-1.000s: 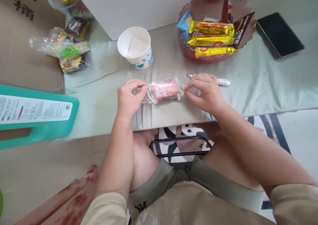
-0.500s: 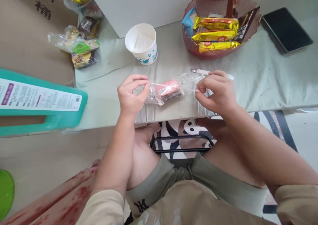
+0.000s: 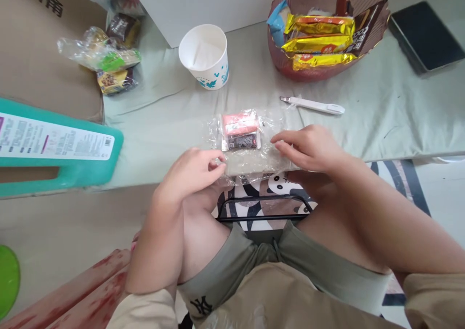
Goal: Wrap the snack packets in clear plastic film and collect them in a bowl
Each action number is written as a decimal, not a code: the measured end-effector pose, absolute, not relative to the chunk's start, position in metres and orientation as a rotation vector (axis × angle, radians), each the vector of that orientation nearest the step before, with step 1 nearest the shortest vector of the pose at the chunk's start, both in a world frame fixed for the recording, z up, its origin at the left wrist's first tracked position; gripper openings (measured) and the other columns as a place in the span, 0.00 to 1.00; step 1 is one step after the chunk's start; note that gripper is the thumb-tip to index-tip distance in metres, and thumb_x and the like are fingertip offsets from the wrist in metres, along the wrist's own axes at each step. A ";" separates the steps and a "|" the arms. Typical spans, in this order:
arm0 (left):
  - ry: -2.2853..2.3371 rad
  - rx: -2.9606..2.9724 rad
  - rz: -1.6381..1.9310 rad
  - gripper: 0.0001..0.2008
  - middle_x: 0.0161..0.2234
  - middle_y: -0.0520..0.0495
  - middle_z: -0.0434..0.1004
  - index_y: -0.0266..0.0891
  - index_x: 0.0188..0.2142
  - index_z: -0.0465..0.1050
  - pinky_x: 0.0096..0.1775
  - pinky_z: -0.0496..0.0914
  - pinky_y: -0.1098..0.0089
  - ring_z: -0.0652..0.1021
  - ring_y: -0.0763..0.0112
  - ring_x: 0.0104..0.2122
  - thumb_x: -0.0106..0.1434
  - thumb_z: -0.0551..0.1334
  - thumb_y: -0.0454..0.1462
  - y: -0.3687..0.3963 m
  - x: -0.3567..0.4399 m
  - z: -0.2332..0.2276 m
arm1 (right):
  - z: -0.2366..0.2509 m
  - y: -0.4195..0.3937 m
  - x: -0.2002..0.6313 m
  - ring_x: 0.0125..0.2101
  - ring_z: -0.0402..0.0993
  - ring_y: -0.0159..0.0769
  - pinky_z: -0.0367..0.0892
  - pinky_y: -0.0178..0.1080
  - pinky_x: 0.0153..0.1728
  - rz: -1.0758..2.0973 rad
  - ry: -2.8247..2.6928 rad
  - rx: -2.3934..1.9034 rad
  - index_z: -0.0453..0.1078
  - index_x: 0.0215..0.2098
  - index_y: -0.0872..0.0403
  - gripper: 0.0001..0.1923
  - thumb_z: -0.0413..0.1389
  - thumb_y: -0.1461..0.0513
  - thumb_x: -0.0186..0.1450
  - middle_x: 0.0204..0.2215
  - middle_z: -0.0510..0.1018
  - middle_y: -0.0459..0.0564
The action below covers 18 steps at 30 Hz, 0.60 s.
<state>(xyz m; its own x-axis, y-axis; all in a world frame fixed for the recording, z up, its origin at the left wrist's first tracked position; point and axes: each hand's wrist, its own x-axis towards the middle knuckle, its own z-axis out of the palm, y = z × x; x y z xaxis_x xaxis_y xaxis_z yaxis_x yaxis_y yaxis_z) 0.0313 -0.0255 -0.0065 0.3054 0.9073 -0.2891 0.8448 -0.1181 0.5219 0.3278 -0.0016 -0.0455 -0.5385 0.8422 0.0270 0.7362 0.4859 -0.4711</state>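
Head view — left hand (image 3: 189,174) pinches the clear wrapper (image 3: 250,157) at the table's (image 3: 381,120) near edge, right hand (image 3: 308,147) presses fingers flat on it — pink snack bar (image 3: 240,124) inside.

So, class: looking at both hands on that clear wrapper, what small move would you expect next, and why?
Probably fold the near edge up over the pink snack: the clear wrapper lies spread flat, the left hand pinches its near corner, and the right hand presses the other side.
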 end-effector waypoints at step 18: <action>1.854 1.263 0.724 0.05 0.20 0.51 0.71 0.40 0.25 0.74 0.27 0.65 0.68 0.70 0.69 0.22 0.52 0.67 0.30 0.017 0.009 -0.053 | -0.064 0.016 0.248 0.61 0.69 0.56 0.61 0.60 0.63 0.548 -2.381 -1.110 0.71 0.51 0.51 0.18 0.56 0.62 0.62 0.59 0.75 0.60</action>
<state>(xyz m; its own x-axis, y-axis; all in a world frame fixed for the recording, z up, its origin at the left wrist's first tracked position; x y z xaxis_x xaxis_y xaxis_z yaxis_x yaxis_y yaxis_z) 0.0086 0.0173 -0.0535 -0.2173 0.9368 -0.2741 0.5027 0.3481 0.7913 0.2483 0.0157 -0.0645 -0.5726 0.7862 0.2323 0.6057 0.5967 -0.5265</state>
